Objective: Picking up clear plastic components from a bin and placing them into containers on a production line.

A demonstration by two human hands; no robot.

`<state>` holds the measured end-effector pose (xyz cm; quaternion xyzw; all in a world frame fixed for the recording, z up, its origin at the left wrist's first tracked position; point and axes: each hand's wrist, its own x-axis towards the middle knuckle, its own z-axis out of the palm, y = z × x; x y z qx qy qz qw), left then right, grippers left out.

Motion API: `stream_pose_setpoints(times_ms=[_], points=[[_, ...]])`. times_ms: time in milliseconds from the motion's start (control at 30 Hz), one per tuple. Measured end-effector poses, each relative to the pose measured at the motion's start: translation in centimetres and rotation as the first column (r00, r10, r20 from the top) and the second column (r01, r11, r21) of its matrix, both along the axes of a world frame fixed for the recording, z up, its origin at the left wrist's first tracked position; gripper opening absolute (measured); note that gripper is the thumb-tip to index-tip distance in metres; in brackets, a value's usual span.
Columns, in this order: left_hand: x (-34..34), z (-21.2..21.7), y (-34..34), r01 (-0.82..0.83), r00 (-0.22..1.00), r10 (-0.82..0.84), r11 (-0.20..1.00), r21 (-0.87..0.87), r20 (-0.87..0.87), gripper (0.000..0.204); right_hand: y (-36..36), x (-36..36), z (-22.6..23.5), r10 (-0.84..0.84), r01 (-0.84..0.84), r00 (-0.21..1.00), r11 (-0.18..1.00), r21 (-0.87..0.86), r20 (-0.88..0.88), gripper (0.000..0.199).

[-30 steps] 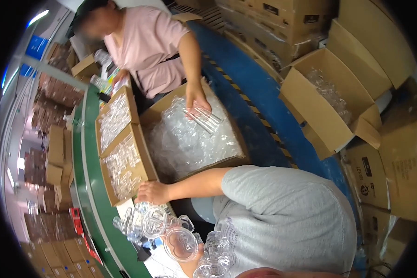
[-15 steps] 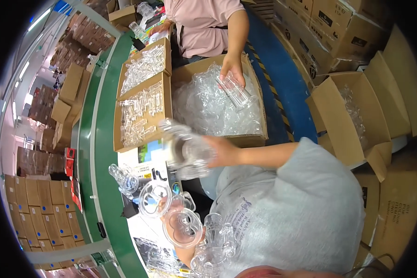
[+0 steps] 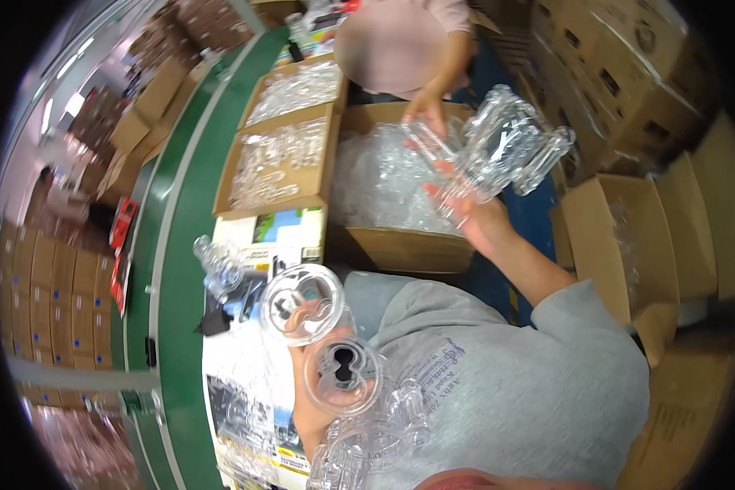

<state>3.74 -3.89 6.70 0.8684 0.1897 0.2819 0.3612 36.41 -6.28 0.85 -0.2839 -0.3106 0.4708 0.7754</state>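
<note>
My left hand is closed around clear plastic parts, seen through them. Two wide round-rimmed parts face up from it, and more clear parts hang beside my grey shirt. My right hand reaches over the carton's right side, fingers closed on a cluster of clear plastic parts with tube-like ends. Just left of that cluster is a clear tube-like part, at a co-worker's hand. Whether my fingers touch that part is hard to tell.
A large carton of clear bagged parts stands ahead. Left of it, two shallow cartons hold clear parts on the green bench. Another clear part lies on printed sheets. An open carton stands at right.
My right hand has moved up and right with the clear parts, from over the bench edge to beside the co-worker's hand. The view has shifted; my left hand still holds its parts.
</note>
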Motion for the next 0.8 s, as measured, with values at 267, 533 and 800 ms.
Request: stream_pose_setpoints(times_ms=[267, 533, 800], points=[[-1.1, 2.4, -2.1, -0.297, 0.955, 0.297, 0.952, -0.07, -0.01, 0.068, 5.1, 2.5, -0.5, 0.084, -0.116, 0.926, 0.991, -0.066, -0.369, 0.05], [-2.3, 2.1, -1.1, -0.269, 0.955, 0.287, 0.943, -0.196, 0.072, 0.068, 7.0, 4.7, -4.9, -0.155, 0.089, 0.974, 0.934, -0.347, -0.168, 0.046], [-3.5, 0.9, 1.0, -0.291, 0.937, 0.321, 0.936, -0.2, 0.137, 0.074, 4.3, -4.4, -3.0, -0.175, 0.441, 0.733, 0.858, -0.262, 0.657, 0.052]])
